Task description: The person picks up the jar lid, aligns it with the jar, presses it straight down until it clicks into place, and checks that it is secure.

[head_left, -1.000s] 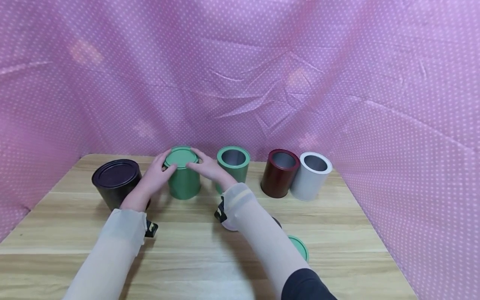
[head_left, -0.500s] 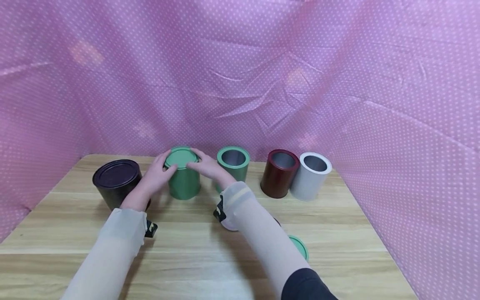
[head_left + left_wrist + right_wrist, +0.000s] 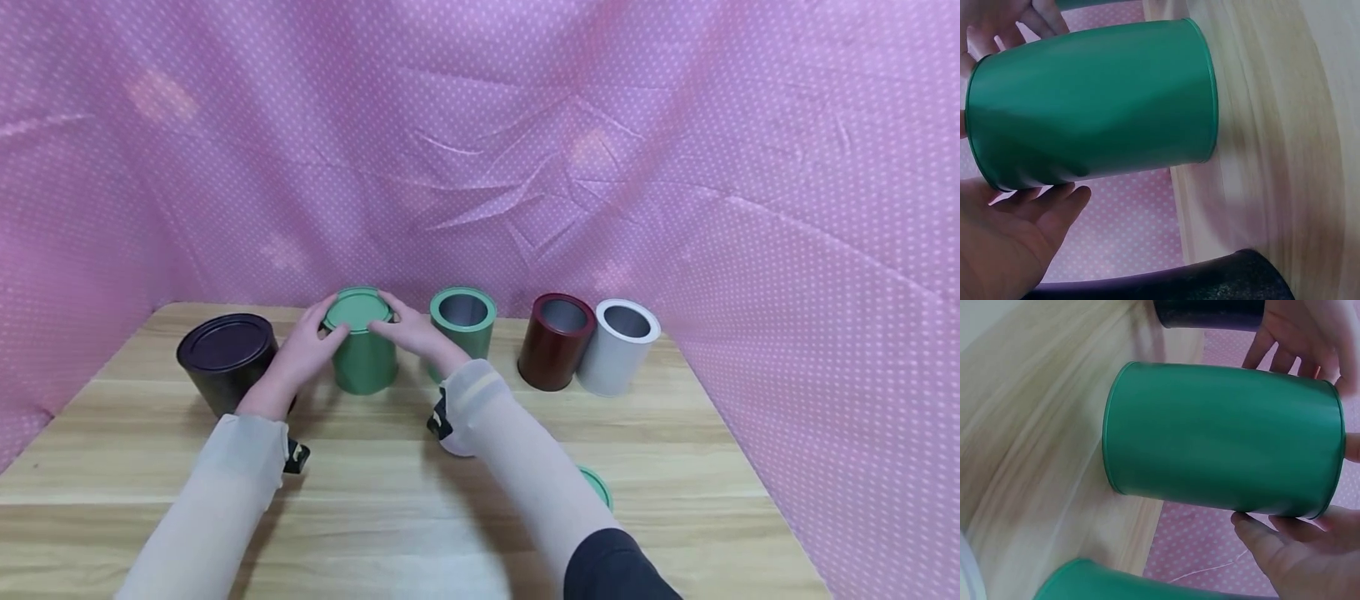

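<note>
A green can (image 3: 362,360) stands upright at the back of the wooden table (image 3: 375,508), with a green lid (image 3: 357,310) on top. My left hand (image 3: 327,318) holds the lid's rim from the left, thumb at the front and fingers round the back. My right hand (image 3: 386,315) holds the rim from the right in the same way. In the left wrist view the can's wall (image 3: 1091,103) fills the frame. The right wrist view shows the can (image 3: 1222,437) with fingers at its top edge.
A black lidded can (image 3: 225,358) stands close to my left wrist. To the right stand an open green can (image 3: 462,321), a maroon can (image 3: 555,342) and a white can (image 3: 618,346). A loose green lid (image 3: 598,486) lies behind my right forearm. Pink dotted cloth surrounds the table.
Both hands stay on the green lid and the can has not moved. Only the head view has shifted slightly.
</note>
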`<state>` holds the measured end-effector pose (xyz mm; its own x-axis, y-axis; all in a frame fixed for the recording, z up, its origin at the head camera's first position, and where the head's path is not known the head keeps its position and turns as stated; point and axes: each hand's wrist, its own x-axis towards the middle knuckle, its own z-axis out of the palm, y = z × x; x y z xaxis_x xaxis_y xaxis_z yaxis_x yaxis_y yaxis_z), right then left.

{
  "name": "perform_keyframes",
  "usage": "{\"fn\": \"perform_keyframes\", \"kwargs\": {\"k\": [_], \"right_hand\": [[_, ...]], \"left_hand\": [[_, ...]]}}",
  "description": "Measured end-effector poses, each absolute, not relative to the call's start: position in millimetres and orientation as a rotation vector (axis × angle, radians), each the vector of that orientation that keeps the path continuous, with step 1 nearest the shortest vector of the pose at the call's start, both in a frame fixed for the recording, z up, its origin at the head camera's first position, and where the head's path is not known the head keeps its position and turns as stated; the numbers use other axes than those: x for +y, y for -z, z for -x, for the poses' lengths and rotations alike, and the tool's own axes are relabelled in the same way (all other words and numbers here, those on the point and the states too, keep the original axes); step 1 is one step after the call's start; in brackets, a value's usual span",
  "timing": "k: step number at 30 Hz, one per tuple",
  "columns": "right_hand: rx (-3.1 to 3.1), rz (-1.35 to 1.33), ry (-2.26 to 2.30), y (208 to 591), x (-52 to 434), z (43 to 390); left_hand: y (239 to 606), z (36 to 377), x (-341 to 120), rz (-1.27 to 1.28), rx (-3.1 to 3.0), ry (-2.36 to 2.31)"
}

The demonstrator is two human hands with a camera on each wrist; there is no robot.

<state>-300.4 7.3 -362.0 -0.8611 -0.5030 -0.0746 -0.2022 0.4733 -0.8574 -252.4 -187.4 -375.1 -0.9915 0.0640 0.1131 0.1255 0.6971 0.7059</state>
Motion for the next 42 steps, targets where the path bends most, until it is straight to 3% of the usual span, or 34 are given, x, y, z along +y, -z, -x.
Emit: {"fn": "perform_keyframes", "kwargs": {"k": [22, 32, 42], "right_hand": [[2.446, 0.786, 1.235, 337, 37, 284], [2.565, 0.884, 1.032, 329, 72, 262], [2.662, 0.843, 0.991, 342, 132, 231]], "left_hand": [[356, 241, -186, 0.34, -2.864, 1.006], [342, 222, -168, 0.37, -2.807, 0.878], [354, 199, -129, 0.295, -2.692, 0.689]]}}
